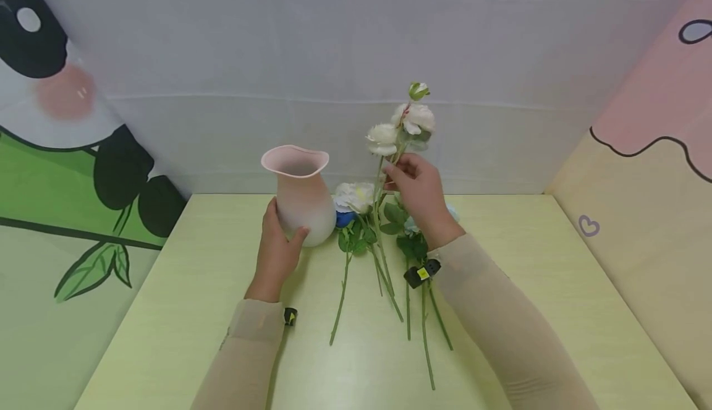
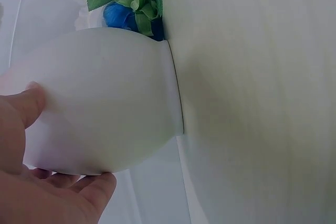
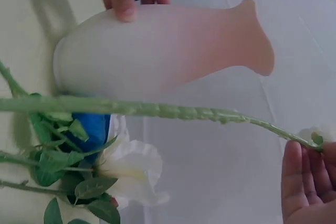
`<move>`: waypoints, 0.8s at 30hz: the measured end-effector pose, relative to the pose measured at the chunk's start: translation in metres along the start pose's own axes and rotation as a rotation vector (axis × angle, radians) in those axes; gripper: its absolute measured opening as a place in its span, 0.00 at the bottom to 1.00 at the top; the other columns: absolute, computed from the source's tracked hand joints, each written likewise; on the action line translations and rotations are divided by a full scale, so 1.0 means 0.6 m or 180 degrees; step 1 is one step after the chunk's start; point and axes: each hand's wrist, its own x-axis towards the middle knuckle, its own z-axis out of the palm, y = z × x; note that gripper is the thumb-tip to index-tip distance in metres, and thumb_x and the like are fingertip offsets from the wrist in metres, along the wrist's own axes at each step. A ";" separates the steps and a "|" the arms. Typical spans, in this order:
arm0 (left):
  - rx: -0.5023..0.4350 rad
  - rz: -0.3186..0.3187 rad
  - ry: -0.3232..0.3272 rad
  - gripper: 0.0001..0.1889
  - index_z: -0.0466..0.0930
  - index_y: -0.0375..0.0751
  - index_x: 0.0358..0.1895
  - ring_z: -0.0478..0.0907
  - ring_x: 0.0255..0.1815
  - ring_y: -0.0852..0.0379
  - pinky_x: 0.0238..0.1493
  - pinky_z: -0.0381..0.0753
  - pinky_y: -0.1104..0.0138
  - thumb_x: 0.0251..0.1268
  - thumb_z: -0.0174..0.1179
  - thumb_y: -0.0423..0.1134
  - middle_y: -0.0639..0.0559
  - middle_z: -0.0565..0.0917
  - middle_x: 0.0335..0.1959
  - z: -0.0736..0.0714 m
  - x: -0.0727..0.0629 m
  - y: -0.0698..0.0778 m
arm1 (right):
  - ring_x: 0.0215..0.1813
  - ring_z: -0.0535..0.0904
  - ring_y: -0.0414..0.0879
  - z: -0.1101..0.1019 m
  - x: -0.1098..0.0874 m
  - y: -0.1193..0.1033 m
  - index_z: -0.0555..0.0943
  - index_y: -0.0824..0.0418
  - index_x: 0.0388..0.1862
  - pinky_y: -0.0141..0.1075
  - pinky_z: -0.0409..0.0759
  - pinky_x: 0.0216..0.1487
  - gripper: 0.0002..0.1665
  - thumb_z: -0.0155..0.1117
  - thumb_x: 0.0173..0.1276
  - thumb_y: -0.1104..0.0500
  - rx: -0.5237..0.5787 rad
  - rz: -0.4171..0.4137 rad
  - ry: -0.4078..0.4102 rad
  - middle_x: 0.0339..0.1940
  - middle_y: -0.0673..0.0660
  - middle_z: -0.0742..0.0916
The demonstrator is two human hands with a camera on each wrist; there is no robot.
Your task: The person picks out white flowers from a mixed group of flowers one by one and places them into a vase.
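Note:
A pink-and-white vase (image 1: 305,206) with a wavy rim stands upright near the table's back edge. My left hand (image 1: 277,249) grips its lower body, thumb on one side and fingers round the other, as the left wrist view shows on the pale vase wall (image 2: 105,93). Beside it, my right hand (image 1: 418,190) pinches the stem of a white artificial flower spray (image 1: 414,118) with two blooms and a bud on top. In the right wrist view its green stem (image 3: 173,110) runs from the fingertips across in front of the vase.
Several artificial flowers lie on the table (image 1: 222,323) right of the vase: a white bloom (image 1: 354,197), a blue bloom (image 1: 345,219) and a pale blue one partly behind my right hand. Their bare stems (image 1: 340,298) point toward me. A white cloth backdrop (image 1: 222,88) hangs behind.

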 end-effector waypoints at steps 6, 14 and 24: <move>0.0002 -0.0021 -0.0001 0.49 0.37 0.43 0.85 0.54 0.80 0.36 0.75 0.57 0.40 0.74 0.64 0.41 0.36 0.52 0.82 -0.001 -0.001 0.000 | 0.48 0.83 0.53 0.005 0.005 -0.007 0.82 0.69 0.51 0.43 0.84 0.54 0.13 0.64 0.77 0.59 0.0488 -0.0104 0.0272 0.47 0.62 0.85; 0.0002 -0.0013 0.0012 0.49 0.38 0.43 0.85 0.54 0.79 0.36 0.75 0.57 0.41 0.74 0.65 0.42 0.36 0.53 0.81 0.001 -0.001 -0.003 | 0.46 0.85 0.52 0.011 0.016 -0.032 0.80 0.71 0.55 0.41 0.85 0.51 0.15 0.61 0.79 0.61 0.0960 -0.0169 0.0464 0.46 0.64 0.86; 0.0025 0.0120 0.0067 0.49 0.39 0.41 0.84 0.57 0.78 0.35 0.74 0.58 0.40 0.73 0.65 0.41 0.35 0.55 0.80 0.004 0.003 -0.008 | 0.47 0.85 0.54 0.018 0.025 -0.056 0.74 0.65 0.57 0.47 0.85 0.54 0.12 0.57 0.81 0.60 0.1333 -0.0329 0.0541 0.45 0.63 0.84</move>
